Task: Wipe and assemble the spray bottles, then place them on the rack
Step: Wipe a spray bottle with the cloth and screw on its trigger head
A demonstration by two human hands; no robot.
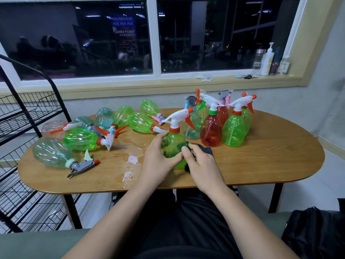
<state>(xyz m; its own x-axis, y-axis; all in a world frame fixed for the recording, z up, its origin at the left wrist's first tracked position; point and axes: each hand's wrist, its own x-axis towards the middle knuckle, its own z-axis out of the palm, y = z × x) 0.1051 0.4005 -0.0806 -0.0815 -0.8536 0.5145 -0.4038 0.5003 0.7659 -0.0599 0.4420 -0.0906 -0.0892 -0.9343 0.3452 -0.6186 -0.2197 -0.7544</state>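
While left hand [158,161] grips green bottle [172,144] | right hand [203,171] pinches dark cloth [208,150] | window reflection [122,18] reads MAXIMUM

Soft, even indoor light; glare patches on the glossy oval wooden table [261,161]; dark window panes [56,25] mirror ceiling lamps; edges bow.

Green spray bottle [172,146], white trigger head and orange collar fitted, is upright at the front centre of the table [261,165], with a dark cloth [204,149] against its right side. Upright bottles [233,131], green, red and clear, are grouped just behind it to the right. Toppled bottles [80,139] lie to the left. A black wire rack [28,116] stands beside the table's left end.
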